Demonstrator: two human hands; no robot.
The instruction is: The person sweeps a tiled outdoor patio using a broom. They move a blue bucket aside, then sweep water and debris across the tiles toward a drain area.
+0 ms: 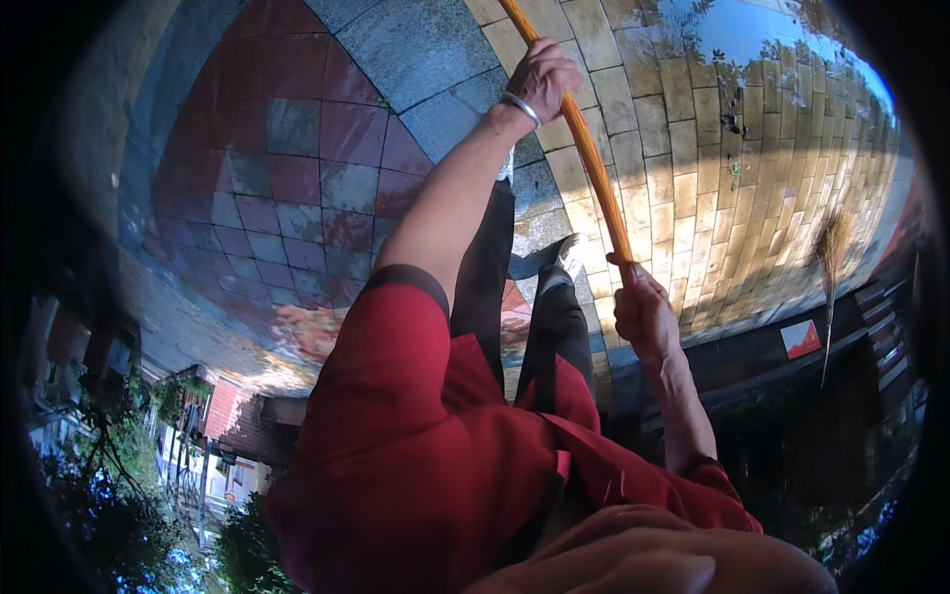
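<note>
A long orange-brown wooden pole (592, 163) slants across the upper middle of the view. My left hand (545, 78), with a silver bangle at the wrist, is wrapped around it higher up. Lower down, my right hand (644, 308) grips the pole near its near end, thumb along the wood. Beyond the left hand the pole runs out of the top of the picture, so its far end is hidden. Below the pole are my legs in dark trousers (553, 319) and a light shoe (571, 254) on the paving.
Yellow paving bricks (668, 200) spread to the right, with a wet, reflecting patch (742, 33) at the top. Red and grey checkered tiles (297, 185) lie to the left. A straw broom (833, 249) is at the right, by a dark ledge (735, 367) with a red-and-white panel (801, 339).
</note>
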